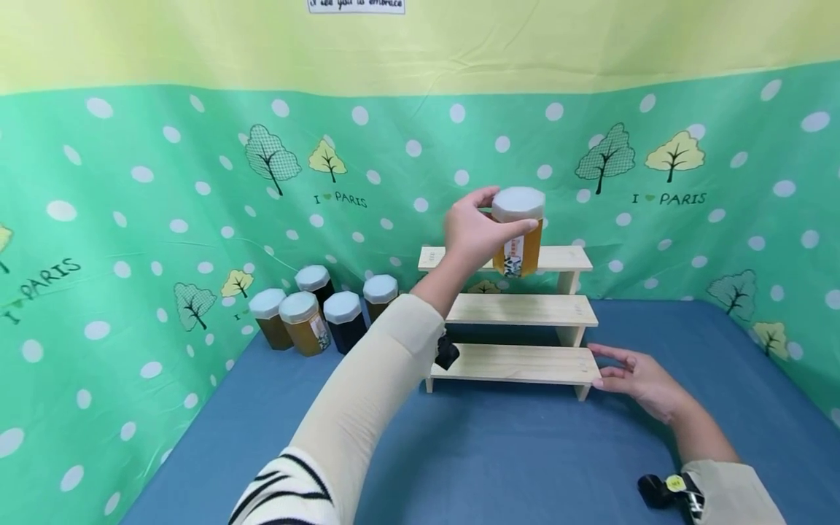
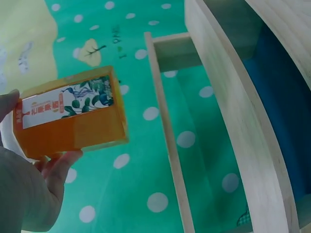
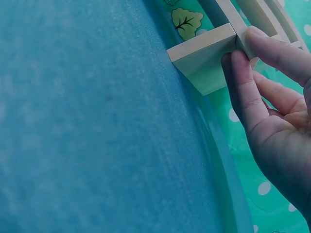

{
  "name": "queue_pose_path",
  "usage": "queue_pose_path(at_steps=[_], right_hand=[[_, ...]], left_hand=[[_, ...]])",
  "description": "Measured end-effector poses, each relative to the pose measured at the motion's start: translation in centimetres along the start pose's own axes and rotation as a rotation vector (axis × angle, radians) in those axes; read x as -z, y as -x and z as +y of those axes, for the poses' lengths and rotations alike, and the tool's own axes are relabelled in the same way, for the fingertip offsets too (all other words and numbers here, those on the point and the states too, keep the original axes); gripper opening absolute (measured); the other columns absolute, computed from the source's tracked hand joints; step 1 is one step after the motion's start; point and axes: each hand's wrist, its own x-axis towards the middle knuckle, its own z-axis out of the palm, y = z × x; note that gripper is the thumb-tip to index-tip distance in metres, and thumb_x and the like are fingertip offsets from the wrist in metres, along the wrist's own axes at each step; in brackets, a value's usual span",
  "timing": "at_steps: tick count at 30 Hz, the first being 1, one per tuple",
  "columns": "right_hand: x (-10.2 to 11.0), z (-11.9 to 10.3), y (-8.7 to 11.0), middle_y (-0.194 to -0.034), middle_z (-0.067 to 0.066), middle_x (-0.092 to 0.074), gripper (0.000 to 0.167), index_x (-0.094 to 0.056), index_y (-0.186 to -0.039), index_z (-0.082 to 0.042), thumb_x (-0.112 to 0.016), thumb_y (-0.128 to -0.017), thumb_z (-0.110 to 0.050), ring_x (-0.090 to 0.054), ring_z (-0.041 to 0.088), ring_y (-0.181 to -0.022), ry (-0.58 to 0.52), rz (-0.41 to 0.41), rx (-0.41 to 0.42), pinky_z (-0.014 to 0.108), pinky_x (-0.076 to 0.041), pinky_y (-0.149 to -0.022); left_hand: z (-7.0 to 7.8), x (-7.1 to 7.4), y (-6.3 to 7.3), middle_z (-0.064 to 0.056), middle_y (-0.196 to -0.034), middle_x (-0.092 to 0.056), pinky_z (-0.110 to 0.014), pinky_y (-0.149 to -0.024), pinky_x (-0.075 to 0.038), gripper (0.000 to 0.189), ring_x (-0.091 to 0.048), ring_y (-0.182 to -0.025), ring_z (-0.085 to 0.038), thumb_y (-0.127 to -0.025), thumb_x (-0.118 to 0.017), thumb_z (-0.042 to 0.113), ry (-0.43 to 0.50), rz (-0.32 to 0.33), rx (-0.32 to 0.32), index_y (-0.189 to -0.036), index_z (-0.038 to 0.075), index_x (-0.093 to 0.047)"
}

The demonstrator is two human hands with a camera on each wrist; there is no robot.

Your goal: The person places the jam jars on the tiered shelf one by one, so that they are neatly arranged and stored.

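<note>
Amber jar (image 1: 530,251) with pale lid (image 1: 518,203) looks weighty, stiff, possibly slick; flat sides below lid suit grip. Left hand (image 1: 475,230) clasps jar aloft near top shelf (image 1: 564,257) of wooden stand (image 1: 518,309); right hand (image 1: 646,383) pinches end of lowest shelf (image 1: 518,362).

Looks like clear, smooth plastic or glass on the jar (image 1: 534,246) in the left hand (image 1: 477,230), with a paper-like label (image 2: 68,101) and a matt lid (image 1: 518,201). Shows smooth, matt wood with faint grain on the shelf (image 1: 515,362) at the right hand (image 1: 646,383). Looks like matt cloth on the tabletop (image 1: 512,452) below both hands, and faintly creased sheeting on the backdrop (image 1: 387,135) beyond them.
</note>
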Motion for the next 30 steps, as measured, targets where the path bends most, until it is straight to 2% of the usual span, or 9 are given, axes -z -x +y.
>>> queue_pose_path(at_steps=[4, 9, 12, 20, 30], right_hand=[[0.1, -0.1, 0.1, -0.123, 0.025, -0.06, 0.083, -0.025, -0.149, 0.009, -0.075, -0.087, -0.015, -0.067, 0.016, -0.095, 0.005, 0.008, -0.018, 0.021, -0.05, -0.081], [0.2, -0.2, 0.1, -0.124, 0.025, -0.059, 0.082, -0.026, -0.149, 0.009, -0.074, -0.088, -0.015, -0.067, 0.016, -0.096, 0.011, 0.011, -0.02, 0.022, -0.051, -0.081], [0.2, -0.1, 0.0, -0.124, 0.026, -0.059, 0.083, -0.025, -0.149, 0.009, -0.074, -0.088, -0.015, -0.067, 0.015, -0.096, 0.007, 0.004, -0.016, 0.022, -0.051, -0.081], [0.2, 0.0, -0.1, -0.122, 0.024, -0.061, 0.083, -0.024, -0.15, 0.009, -0.074, -0.088, -0.014, -0.067, 0.016, -0.096, -0.002, 0.005, -0.024, 0.023, -0.051, -0.081], [0.1, -0.1, -0.3, -0.122, 0.026, -0.061, 0.083, -0.025, -0.149, 0.009, -0.074, -0.087, -0.013, -0.067, 0.017, -0.096, -0.004, -0.011, -0.003, 0.022, -0.051, -0.082]], left_hand=[[-0.4, -1.2, -0.9, 0.006, -0.116, -0.062, -0.02, -0.075, -0.052, 0.078, -0.059, -0.096, -0.008, -0.07, -0.088, 0.042, -0.029, 0.009, 0.002, -0.135, 0.013, -0.058], [-1.2, -2.4, -1.8, 0.008, -0.12, -0.063, -0.021, -0.079, -0.052, 0.077, -0.06, -0.099, -0.006, -0.07, -0.088, 0.042, -0.039, 0.029, 0.041, -0.136, 0.016, -0.058], [-1.6, -2.9, -1.9, 0.008, -0.121, -0.063, -0.021, -0.079, -0.052, 0.077, -0.06, -0.1, -0.006, -0.07, -0.087, 0.043, -0.053, 0.049, 0.057, -0.137, 0.017, -0.058], [-1.7, -4.6, -2.2, 0.004, -0.125, -0.062, -0.021, -0.079, -0.051, 0.076, -0.06, -0.106, -0.01, -0.071, -0.085, 0.047, -0.123, 0.087, 0.034, -0.136, 0.017, -0.059], [-2.7, -5.3, -2.6, 0.0, -0.126, -0.062, -0.026, -0.081, -0.052, 0.078, -0.059, -0.109, -0.014, -0.072, -0.084, 0.049, -0.175, 0.155, 0.035, -0.138, 0.018, -0.057]])
